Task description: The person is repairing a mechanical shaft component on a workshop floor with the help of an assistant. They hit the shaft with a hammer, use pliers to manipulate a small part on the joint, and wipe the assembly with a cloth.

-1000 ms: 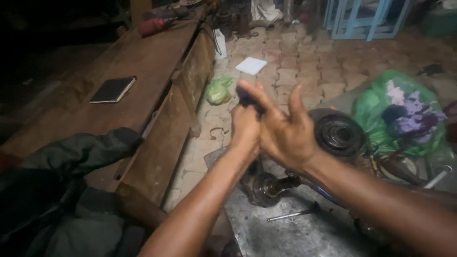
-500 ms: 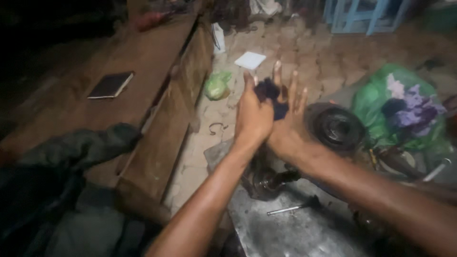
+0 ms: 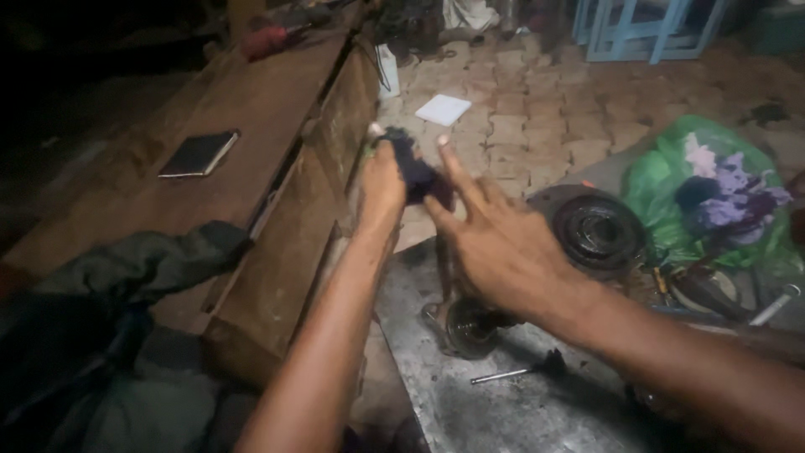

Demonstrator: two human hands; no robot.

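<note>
Brick paving fills the background; a grey metal surface (image 3: 503,403) lies below the hands. A dark blue rag (image 3: 417,172) is held bunched in the left hand (image 3: 381,189), grip closed around it, raised above the surface. The right hand (image 3: 495,243) is pressed against the rag, fingers (image 3: 457,172) spread wide — nothing clasped. A round metal part (image 3: 470,323) sits beneath; a black pulley (image 3: 597,228) is nearby, a wooden bench (image 3: 243,126) to the left.
</note>
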